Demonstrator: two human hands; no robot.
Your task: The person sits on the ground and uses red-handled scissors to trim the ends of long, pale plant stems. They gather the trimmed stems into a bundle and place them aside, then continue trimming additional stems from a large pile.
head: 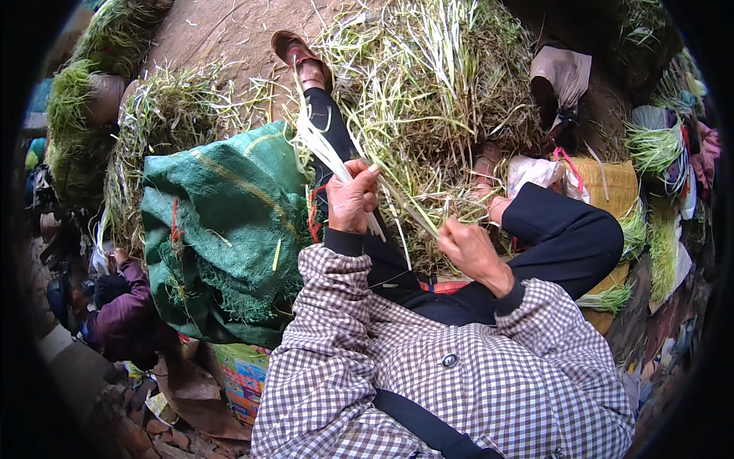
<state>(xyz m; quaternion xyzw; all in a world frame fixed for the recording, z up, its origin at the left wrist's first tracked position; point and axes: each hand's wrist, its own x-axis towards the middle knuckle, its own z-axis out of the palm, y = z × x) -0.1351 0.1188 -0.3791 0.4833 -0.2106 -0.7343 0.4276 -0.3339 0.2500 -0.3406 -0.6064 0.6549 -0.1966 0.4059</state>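
In my left hand [354,197] is a bunch of pale, cleaned stalks [317,140] with their ends pointing up and left past my shin. Thumb and forefinger of that hand also pinch a greener leafy stalk [404,198]. Its lower right end is in the closed fingers of my right hand [467,246], so the stalk runs between both hands. Beyond them, a large heap of loose green stalks and dry leaves [436,115] covers the ground between my legs. The exact kind of plant cannot be told.
A green woven sack [229,229] lies left of my leg. At right are a yellow woven sack [608,178], a white plastic bag [536,172] and stalk bundles [656,146]. Another person in a purple sleeve [129,310] works at lower left. A colourful printed bag [243,376] stands below the green sack.
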